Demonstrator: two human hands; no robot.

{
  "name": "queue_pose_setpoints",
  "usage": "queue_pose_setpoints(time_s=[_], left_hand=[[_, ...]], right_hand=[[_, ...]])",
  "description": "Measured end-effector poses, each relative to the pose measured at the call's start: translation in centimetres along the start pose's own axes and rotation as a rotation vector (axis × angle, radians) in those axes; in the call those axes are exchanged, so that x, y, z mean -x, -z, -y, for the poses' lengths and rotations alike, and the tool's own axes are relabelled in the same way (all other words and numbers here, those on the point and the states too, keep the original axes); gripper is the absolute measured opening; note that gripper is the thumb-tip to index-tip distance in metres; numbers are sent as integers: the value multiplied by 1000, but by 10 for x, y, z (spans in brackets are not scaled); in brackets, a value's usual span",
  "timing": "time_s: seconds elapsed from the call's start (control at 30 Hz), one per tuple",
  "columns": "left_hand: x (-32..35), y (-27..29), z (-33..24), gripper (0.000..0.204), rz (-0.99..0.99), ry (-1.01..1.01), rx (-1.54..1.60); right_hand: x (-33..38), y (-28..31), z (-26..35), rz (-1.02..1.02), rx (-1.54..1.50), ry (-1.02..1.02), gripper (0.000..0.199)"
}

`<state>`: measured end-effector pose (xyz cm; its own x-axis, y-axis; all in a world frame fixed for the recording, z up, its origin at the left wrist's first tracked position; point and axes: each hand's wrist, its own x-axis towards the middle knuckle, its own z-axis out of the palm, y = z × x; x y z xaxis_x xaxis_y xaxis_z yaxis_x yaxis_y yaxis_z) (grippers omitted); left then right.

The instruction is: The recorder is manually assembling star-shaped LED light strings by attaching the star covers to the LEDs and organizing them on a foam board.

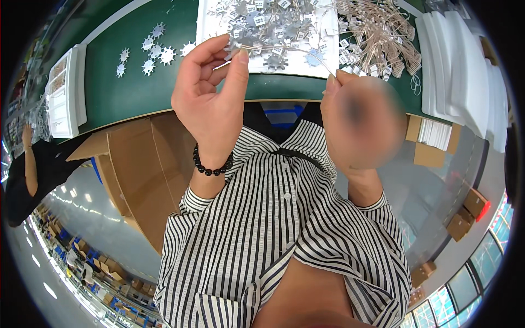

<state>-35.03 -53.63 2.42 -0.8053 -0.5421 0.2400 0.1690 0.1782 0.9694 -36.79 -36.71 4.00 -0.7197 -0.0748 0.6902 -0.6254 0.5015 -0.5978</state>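
Note:
My left hand (210,90), with a black bead bracelet (212,167) at its wrist, is raised over the near edge of the table, thumb and forefinger pinched on a thin pale cord (290,48). The cord runs across to my right hand (358,123), whose fingertips also pinch it. Most of the right hand is blurred. Behind the cord lies a white tray (205,24) heaped with silvery snowflake-shaped pieces (257,19) and small white tags. Whether a piece hangs at my left fingertips is hard to tell against the heap.
Loose snowflake pieces (156,52) lie left on the green table (104,93). Right of the tray is a pile of tagged cords (377,33), then stacked white foam sheets (454,65). A white container (65,93) stands far left. An open cardboard box (147,164) sits below; another person (38,169) works left.

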Motion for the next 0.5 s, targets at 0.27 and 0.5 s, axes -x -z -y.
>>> queue_pose_setpoints(time_s=[0.27, 0.5], left_hand=[[-1, 4, 8, 30, -5, -74, -56], [2, 2, 13, 30, 23, -110, -66]], right_hand=[[2, 2, 4, 74, 2, -38, 21], [3, -1, 12, 234, -210, -111, 16]])
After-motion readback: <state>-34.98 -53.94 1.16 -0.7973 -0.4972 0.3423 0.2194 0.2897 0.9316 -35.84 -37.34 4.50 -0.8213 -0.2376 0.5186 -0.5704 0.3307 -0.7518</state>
